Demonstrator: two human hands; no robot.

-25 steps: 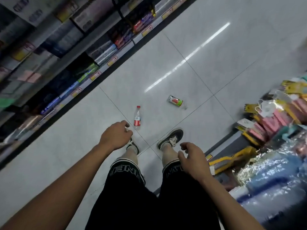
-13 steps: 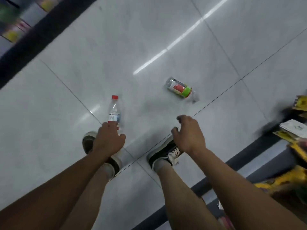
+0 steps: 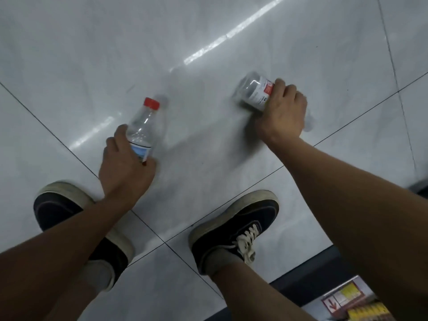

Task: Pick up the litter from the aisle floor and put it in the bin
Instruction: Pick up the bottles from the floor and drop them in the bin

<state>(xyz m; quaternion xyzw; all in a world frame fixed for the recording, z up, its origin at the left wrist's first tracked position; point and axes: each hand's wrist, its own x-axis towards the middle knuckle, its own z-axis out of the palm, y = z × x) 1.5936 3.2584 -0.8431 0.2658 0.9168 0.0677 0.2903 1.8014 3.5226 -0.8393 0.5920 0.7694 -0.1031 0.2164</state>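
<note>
A clear plastic bottle with a red cap (image 3: 144,126) lies on the grey tiled floor (image 3: 208,54), and my left hand (image 3: 125,167) grips its lower half around the label. To the right, my right hand (image 3: 283,112) grips a second clear container with a white and red label (image 3: 253,91), its far end pointing up-left. Both pieces of litter are low at the floor. No bin shows in the head view.
My two dark sneakers (image 3: 234,230) stand on the tiles just behind my hands. A dark shelf base (image 3: 324,274) runs along the lower right, with boxed goods (image 3: 347,302) at the bottom right corner.
I have bent lower. Both hands moved forward from hovering near the litter and closed on it: the left around the red-capped bottle, the right around the labelled container.
</note>
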